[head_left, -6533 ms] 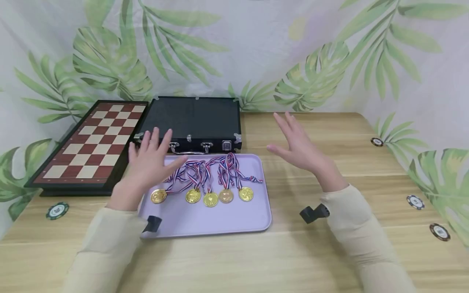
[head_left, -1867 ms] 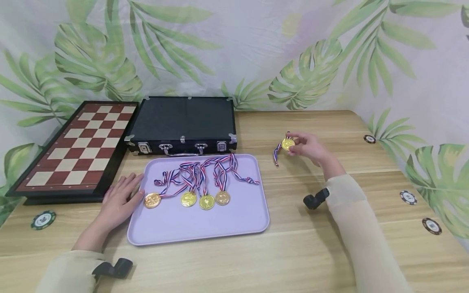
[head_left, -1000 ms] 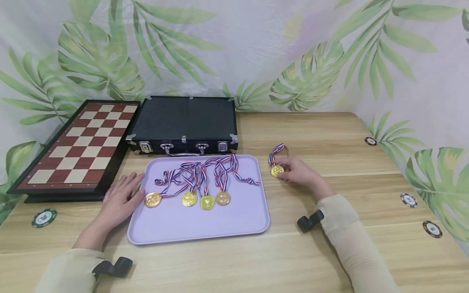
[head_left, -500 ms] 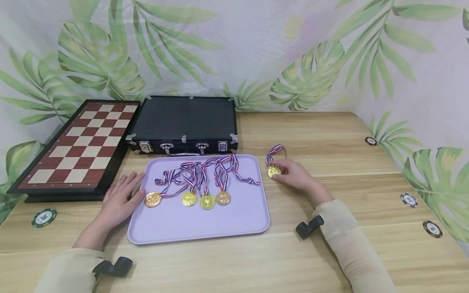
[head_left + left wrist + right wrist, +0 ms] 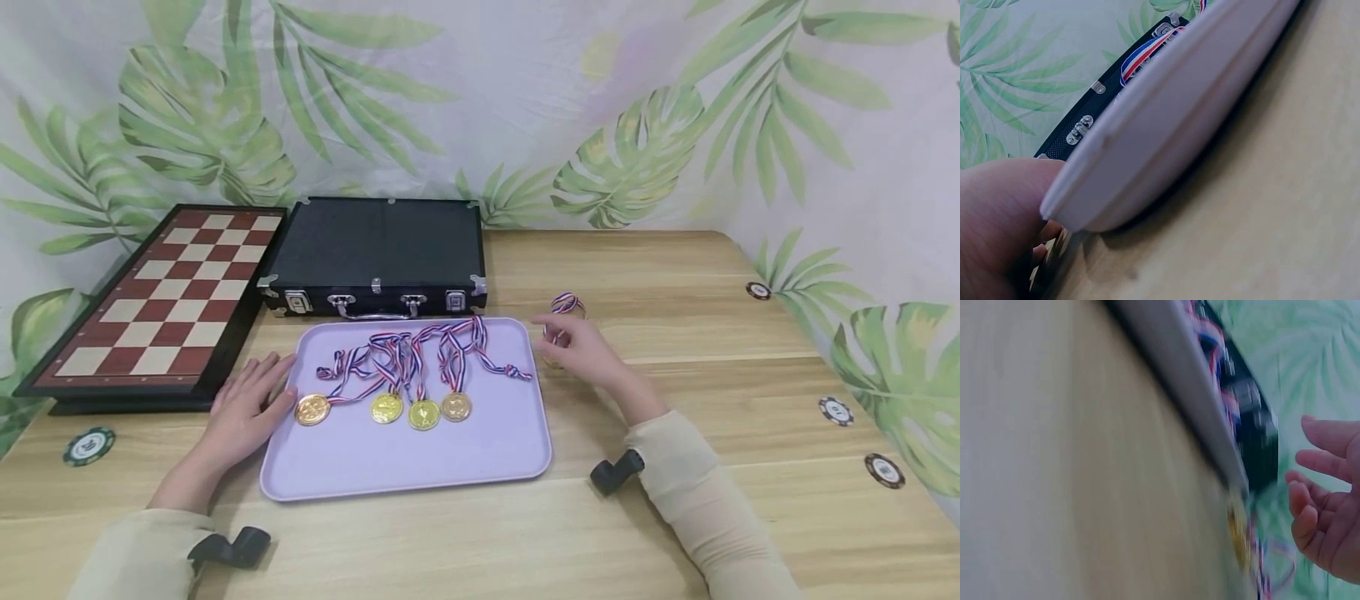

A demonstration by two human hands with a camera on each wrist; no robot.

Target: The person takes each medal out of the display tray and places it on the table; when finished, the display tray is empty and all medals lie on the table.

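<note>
My right hand [image 5: 587,354] hovers low over the table just right of the tray's far right corner, fingers loosely spread and holding nothing; the right wrist view, though blurred, shows the fingers [image 5: 1325,506] apart and uncurled. Under and just beyond it lies the lone medal [image 5: 556,360] on the wood, its gold disc mostly hidden by my fingers, its striped ribbon [image 5: 564,303] looped on the far side. Whether a fingertip touches it, I cannot tell.

My left hand [image 5: 247,408] lies flat on the table at the left edge of the lilac tray [image 5: 420,467], fingers straight, against the rim; the left wrist view shows the thumb [image 5: 997,219] pressed to the tray's rim [image 5: 1166,125].

On the tray, four gold medals [image 5: 387,408] sit in a row, ribbons [image 5: 420,350] tangled toward the far side.

Beyond the tray: a black case [image 5: 378,246] with metal latches, closed. Left of it, a chessboard [image 5: 161,296].

Poker chips lie scattered: one near left [image 5: 89,445], three along the right side [image 5: 835,409], [image 5: 883,469], [image 5: 758,290]. Leaf-print cloth [image 5: 525,100] backs the wooden table [image 5: 675,275].
</note>
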